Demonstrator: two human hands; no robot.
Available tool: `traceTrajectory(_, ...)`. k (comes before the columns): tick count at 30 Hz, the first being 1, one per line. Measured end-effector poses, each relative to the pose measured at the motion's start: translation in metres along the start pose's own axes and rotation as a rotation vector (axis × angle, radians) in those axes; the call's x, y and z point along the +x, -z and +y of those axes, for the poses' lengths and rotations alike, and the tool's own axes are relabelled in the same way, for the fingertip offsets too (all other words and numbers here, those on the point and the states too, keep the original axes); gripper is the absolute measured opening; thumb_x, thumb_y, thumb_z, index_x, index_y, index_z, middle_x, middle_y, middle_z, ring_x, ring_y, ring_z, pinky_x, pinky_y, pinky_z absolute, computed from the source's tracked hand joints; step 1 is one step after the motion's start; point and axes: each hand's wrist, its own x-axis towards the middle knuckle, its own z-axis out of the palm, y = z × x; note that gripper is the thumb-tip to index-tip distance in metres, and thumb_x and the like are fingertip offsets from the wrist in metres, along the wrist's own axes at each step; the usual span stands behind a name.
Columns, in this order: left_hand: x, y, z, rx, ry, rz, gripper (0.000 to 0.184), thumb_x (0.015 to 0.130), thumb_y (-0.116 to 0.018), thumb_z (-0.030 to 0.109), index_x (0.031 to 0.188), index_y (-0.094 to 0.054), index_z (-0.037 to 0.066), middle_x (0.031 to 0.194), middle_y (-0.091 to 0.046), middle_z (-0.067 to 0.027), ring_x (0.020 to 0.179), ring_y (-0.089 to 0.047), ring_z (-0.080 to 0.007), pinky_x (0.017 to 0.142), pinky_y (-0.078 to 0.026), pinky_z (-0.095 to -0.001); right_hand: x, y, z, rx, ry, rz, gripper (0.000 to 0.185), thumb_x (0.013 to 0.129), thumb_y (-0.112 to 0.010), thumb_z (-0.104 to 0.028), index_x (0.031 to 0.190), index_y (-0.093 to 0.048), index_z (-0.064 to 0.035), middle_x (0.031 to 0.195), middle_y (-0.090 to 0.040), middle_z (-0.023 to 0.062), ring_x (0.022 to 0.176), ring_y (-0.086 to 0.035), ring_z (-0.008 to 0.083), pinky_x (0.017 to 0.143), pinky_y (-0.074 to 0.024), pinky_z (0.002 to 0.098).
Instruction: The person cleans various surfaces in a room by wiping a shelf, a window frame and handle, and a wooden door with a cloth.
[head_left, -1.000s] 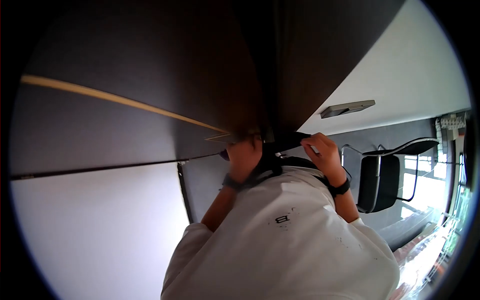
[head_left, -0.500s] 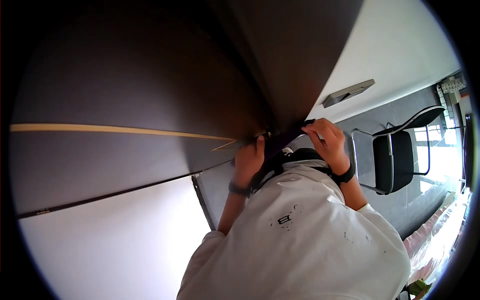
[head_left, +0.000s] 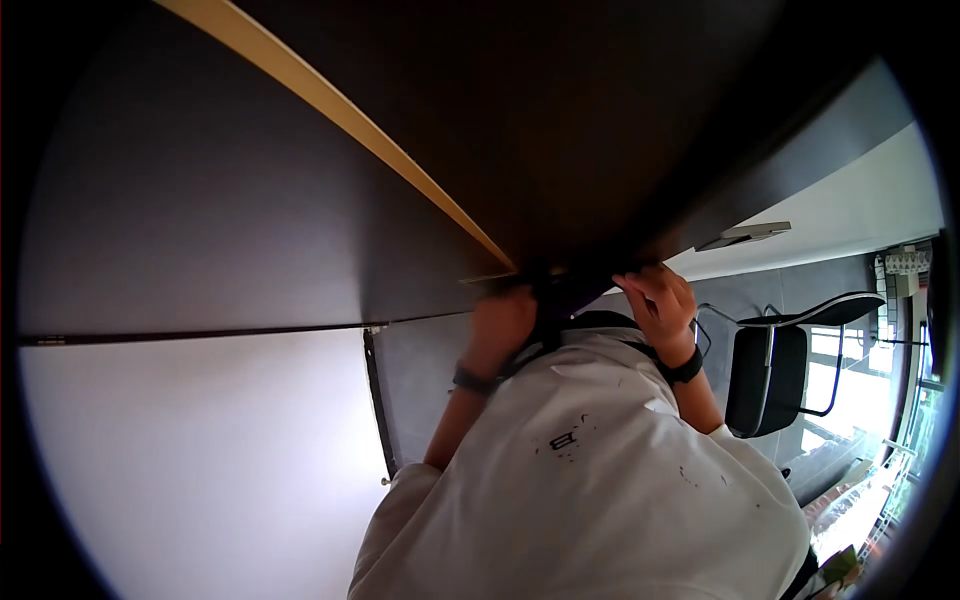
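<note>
A dark purple cloth (head_left: 578,297) stretches between my two hands, close to the dark panels in front of my waist. My right hand (head_left: 662,305) pinches its right end, thumb and fingers pressed together. At the cloth's left side, near the lower end of the gold strip (head_left: 370,135), is my left hand (head_left: 503,325). Motion blurs that hand and its fingers are not clear. Dark bands circle both wrists. The dark panel (head_left: 220,200) rises right in front of me, and its lower part near the hands is in deep shadow.
To the right, a black chair (head_left: 768,380) with a metal frame stands on the grey tiled floor. A grey handle (head_left: 745,235) is on the white surface (head_left: 850,200) at the upper right. A bright white panel (head_left: 200,450) fills the lower left. Plastic-wrapped items lie at the lower right.
The view has tilted and shifted, so the gold strip now runs steeply. My left hand has blurred with motion near the cloth's left side; my right hand keeps its pinch.
</note>
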Motion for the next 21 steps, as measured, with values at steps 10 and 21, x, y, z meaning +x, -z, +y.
traceTrajectory(10, 0.006, -0.004, 0.011, 0.232, 0.022, -0.132, 0.025, 0.093, -0.051, 0.025, 0.087, -0.069, 0.008, 0.069, -0.065, -0.0172, 0.062, -0.065, -0.0361, 0.058, -0.052, -0.0481, -0.013, 0.004, 0.009, -0.043, -0.084, 0.016, 0.023, 0.072, -0.078, 0.004, 0.085, -0.062, -0.0046, 0.072, -0.060, 0.0079, 0.055, -0.057, 0.0219, 0.049, -0.0444, 0.0305)
traceTrajectory(21, 0.003, 0.001, -0.003, -0.225, 0.057, 0.181, 0.030, 0.092, -0.056, 0.023, 0.072, -0.060, 0.000, 0.059, -0.055, -0.0194, 0.050, -0.055, -0.0347, 0.049, -0.042, -0.0397, -0.009, 0.000, 0.004, 0.014, -0.156, -0.088, 0.020, 0.070, -0.079, 0.000, 0.085, -0.066, -0.0075, 0.070, -0.061, 0.0055, 0.054, -0.057, 0.0198, 0.049, -0.0448, 0.0291)
